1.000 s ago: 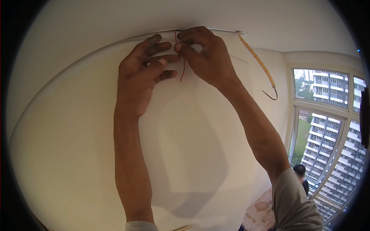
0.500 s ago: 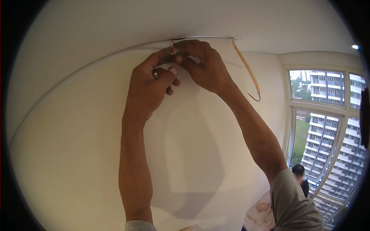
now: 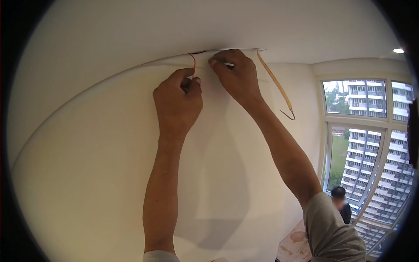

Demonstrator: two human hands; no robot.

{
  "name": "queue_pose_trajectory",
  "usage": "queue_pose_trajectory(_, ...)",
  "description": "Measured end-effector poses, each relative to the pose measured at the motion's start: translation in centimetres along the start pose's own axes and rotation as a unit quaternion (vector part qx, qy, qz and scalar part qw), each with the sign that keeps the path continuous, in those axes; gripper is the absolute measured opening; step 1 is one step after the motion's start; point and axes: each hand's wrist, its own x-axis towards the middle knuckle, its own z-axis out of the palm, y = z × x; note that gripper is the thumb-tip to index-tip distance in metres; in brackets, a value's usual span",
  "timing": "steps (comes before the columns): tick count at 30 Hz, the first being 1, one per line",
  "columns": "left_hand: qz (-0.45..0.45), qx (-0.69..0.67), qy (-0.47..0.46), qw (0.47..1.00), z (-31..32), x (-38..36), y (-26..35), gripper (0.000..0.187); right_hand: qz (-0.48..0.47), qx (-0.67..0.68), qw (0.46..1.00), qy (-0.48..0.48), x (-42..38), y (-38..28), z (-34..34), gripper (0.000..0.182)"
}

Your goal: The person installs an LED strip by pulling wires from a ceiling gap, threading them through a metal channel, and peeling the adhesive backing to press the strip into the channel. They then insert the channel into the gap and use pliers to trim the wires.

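Observation:
A thin red wire (image 3: 194, 60) comes out at the line where the wall meets the ceiling, by a dark gap (image 3: 199, 53). My left hand (image 3: 178, 100) is closed on its lower end, pinching it between thumb and forefinger. To the right, just under the ceiling edge, my right hand (image 3: 238, 76) is closed with its thumb and fingertips together. Whether anything is between them I cannot make out. Farther right, a yellowish cable (image 3: 276, 81) hangs from the ceiling edge; its dark, thin tip bends into a hook. Neither hand touches this cable.
A pale wall (image 3: 109, 153) stands in front of me, with the white ceiling (image 3: 174, 26) close above. Large windows (image 3: 355, 153) on the right show tall buildings. Another person (image 3: 342, 205) is lower down near the windows. A ceiling light (image 3: 398, 51) glows at the far right.
My hands were together at the red wire and are now apart. The left has dropped slightly, keeping the wire; the right has moved right, away from it.

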Motion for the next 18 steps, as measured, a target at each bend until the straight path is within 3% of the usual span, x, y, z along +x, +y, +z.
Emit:
queue_pose_trajectory(2, 0.025, 0.0, 0.072, 0.997, -0.3, 0.1, -0.2, 0.019, -0.041, -0.117, 0.991, 0.042, 0.2, 0.4, 0.7, 0.023)
queue_pose_trajectory(3, 0.025, 0.0, 0.072, 0.997, -0.4, 0.1, -0.2, 0.019, -0.041, -0.117, 0.991, 0.042, 0.1, 0.7, 1.1, 0.023)
queue_pose_trajectory(5, 0.01, -0.034, 0.105, 0.994, -0.4, 0.1, -0.3, 0.015, -0.129, -0.143, 0.977, 0.089, 0.1, 1.0, 2.0, 0.022)
queue_pose_trajectory(18, -0.092, -0.133, 0.089, 0.983, -1.3, 0.3, -0.7, 0.019, -0.284, -0.249, 0.923, 0.075, -1.3, 2.0, 3.4, 0.041)
